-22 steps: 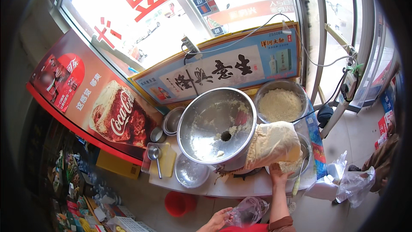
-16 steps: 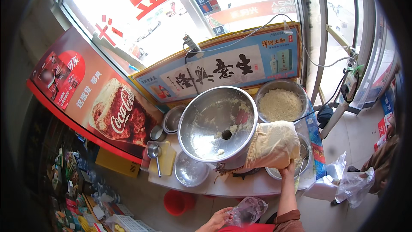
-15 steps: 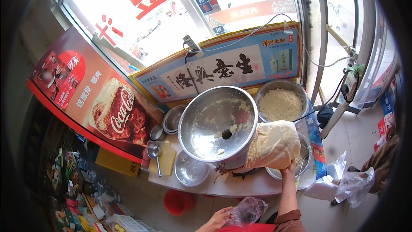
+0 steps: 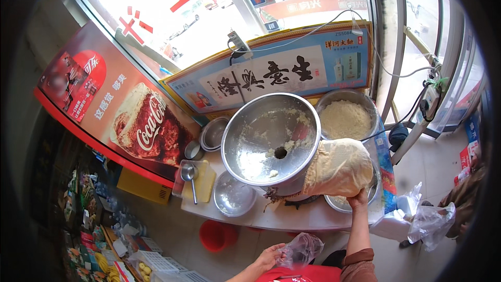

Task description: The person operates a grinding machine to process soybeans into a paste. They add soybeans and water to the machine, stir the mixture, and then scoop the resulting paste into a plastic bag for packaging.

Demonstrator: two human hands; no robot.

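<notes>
My left hand (image 4: 270, 257) grips a clear plastic bag (image 4: 302, 250) low in the picture, in front of the table. My right hand (image 4: 358, 198) holds the lower right edge of a cream cloth bag (image 4: 339, 167), its fingers partly hidden by the fabric. The cloth hangs at the side of a large steel hopper bowl (image 4: 245, 138) with a dark hole in its bottom and pale, moist crumbs on its walls. Beneath the cloth is a steel basin (image 4: 342, 204), mostly covered. Behind it stands another basin (image 4: 334, 94) heaped with pale crumbly food (image 4: 344, 120).
On the white table (image 4: 302, 222) are an empty-looking steel bowl (image 4: 234, 193), stacked bowls (image 4: 213, 134) and a ladle (image 4: 193, 185) on a yellow board. A red bucket (image 4: 218, 236) stands on the floor. Another person's sleeve (image 4: 459, 203) and a cable (image 4: 389, 130) are at right.
The whole view has shifted slightly, moving the table and bowls a little up and right. Both hands keep their holds on the plastic bag and the cloth bag.
</notes>
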